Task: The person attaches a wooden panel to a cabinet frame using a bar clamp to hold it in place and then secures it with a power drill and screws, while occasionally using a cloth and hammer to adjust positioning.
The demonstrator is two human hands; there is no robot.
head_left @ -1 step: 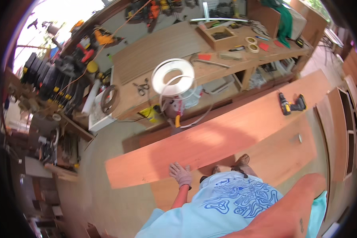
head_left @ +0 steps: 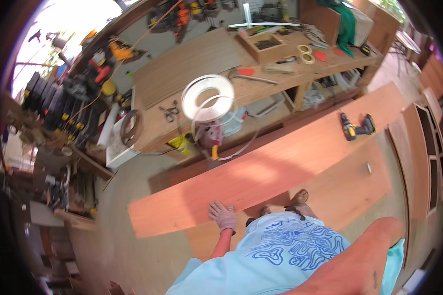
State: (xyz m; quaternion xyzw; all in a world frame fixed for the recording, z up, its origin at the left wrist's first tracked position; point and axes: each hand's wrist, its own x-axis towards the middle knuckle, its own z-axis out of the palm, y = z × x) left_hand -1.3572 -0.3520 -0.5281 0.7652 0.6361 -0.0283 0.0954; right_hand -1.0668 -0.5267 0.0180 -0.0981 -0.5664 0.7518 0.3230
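Note:
My left hand (head_left: 222,215), in a pale work glove, lies flat on the near edge of a long reddish wooden board (head_left: 251,172), toward its left end. Its fingers are stretched out and grip nothing. My right arm (head_left: 349,260) is bent at the lower right, and the hand at its end is out of the picture. On the board's right part lies a black and yellow cordless drill (head_left: 355,128), away from both hands.
Beyond the board stands a workbench (head_left: 155,110) carrying a roll of white edge banding (head_left: 208,98), scissors (head_left: 171,112), tape rolls (head_left: 307,58) and a wooden box (head_left: 261,46). Another wooden panel (head_left: 349,182) lies below the board. Wooden cabinets (head_left: 421,162) stand at right.
The whole view has shifted slightly, with the bench and board a little farther left. My left hand stays flat on the board, and the drill keeps its place on it.

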